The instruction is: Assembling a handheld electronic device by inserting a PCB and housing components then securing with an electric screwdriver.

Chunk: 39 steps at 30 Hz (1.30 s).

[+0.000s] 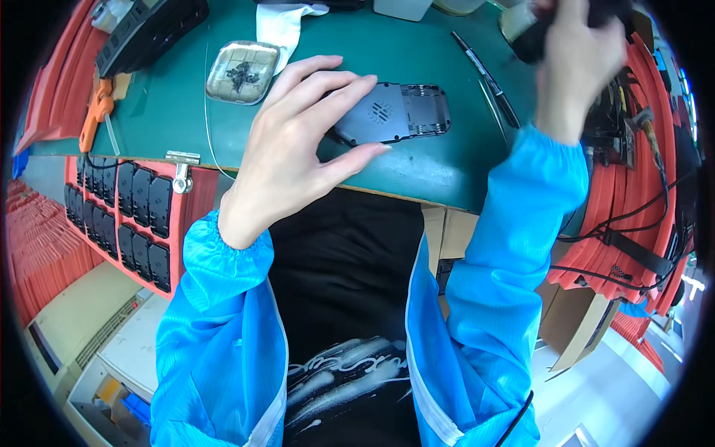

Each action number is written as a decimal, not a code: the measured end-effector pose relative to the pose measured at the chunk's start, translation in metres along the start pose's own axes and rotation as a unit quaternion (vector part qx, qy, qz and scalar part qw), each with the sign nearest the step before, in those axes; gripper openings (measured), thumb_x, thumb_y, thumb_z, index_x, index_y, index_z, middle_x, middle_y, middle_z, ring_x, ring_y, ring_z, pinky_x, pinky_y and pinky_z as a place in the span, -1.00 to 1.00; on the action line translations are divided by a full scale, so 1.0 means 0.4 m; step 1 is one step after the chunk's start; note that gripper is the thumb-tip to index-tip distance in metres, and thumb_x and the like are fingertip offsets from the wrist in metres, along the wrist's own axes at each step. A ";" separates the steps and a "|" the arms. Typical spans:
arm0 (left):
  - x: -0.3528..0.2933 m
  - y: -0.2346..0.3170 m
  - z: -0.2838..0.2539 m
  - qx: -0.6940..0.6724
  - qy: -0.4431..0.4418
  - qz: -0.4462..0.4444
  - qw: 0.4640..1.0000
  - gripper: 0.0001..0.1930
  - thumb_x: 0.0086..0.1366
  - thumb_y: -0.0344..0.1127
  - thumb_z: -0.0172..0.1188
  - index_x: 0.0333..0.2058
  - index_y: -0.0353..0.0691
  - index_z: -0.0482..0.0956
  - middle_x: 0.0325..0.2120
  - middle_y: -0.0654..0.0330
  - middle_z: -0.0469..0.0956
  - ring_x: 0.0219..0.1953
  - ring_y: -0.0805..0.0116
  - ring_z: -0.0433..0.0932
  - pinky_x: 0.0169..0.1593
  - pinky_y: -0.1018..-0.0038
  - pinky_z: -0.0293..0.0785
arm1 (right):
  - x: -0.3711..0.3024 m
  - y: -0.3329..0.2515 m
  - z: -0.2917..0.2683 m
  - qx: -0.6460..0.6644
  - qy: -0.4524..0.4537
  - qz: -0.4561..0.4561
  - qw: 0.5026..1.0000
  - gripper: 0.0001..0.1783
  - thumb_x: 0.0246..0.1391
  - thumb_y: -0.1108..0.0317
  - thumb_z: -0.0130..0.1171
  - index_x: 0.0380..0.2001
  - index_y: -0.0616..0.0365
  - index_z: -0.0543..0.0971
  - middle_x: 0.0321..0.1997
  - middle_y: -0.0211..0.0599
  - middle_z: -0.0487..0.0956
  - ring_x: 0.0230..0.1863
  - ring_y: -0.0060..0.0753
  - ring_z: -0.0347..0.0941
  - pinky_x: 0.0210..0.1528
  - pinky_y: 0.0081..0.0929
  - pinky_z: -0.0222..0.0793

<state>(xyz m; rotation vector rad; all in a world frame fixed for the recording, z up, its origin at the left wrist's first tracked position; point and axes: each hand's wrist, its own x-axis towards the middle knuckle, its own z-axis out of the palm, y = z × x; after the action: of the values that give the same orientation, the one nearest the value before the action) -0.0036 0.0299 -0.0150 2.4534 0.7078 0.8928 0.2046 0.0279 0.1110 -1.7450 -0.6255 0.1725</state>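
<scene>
One grey-and-black device casing [426, 112] lies on the green worktop [439, 175] in front of me, with one square dish [243, 72], one white cloth [281, 28], one black pen [488, 78] and one orange glue gun [97, 112] around it. My hands are well apart. My left hand [294, 141] is spread wide over the casing's left end, thumb and fingers on either side; I can't tell whether they grip. My right hand [585, 56], blurred, is beside one dark object [530, 37]; whether it's holding that, I can't tell.
</scene>
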 end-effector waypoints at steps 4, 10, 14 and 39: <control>-0.006 0.000 0.016 -0.003 0.009 -0.002 1.000 -0.31 -0.04 -0.24 0.60 0.14 -0.18 0.66 0.01 0.10 0.64 0.20 0.00 0.49 0.20 0.17 0.50 | 0.063 0.150 -0.117 0.229 -0.041 -0.297 0.926 -0.74 0.41 0.22 0.11 -0.02 0.17 0.55 -0.21 -0.12 0.59 -0.21 -0.32 0.53 0.00 -0.18 0.49; -0.009 -0.009 0.016 0.003 0.016 0.001 1.000 -0.29 -0.04 -0.22 0.60 0.16 -0.15 0.64 0.01 0.11 0.63 0.21 0.00 0.49 0.19 0.16 0.51 | -0.055 0.126 -0.121 0.237 -0.110 -0.283 0.923 -0.57 0.31 0.05 0.06 0.02 0.17 0.53 -0.26 -0.16 0.56 -0.27 -0.35 0.49 -0.09 -0.23 0.45; -0.010 -0.008 0.021 0.004 0.015 0.002 1.000 -0.29 -0.04 -0.22 0.61 0.16 -0.14 0.64 0.02 0.11 0.63 0.21 0.01 0.49 0.19 0.17 0.52 | -0.123 0.115 -0.074 0.244 -0.153 -0.276 0.917 -0.43 0.23 -0.08 0.02 0.06 0.17 0.51 -0.29 -0.20 0.53 -0.32 -0.38 0.46 -0.16 -0.26 0.42; -0.021 -0.018 0.026 0.002 0.027 0.010 1.000 -0.30 -0.02 -0.23 0.58 0.16 -0.15 0.61 0.00 0.13 0.58 0.09 0.03 0.52 0.13 0.19 0.54 | -0.167 0.100 -0.072 0.337 -0.430 -0.237 0.803 0.42 -0.27 -0.92 -0.23 0.25 0.19 0.40 -0.53 -0.40 0.35 -0.63 -0.54 0.24 -0.59 -0.49 0.21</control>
<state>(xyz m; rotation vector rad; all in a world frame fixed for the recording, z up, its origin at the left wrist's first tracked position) -0.0042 0.0282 -0.0301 2.4512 0.7061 0.9695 0.1735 -0.0355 0.0675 -0.7012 -1.4326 0.7594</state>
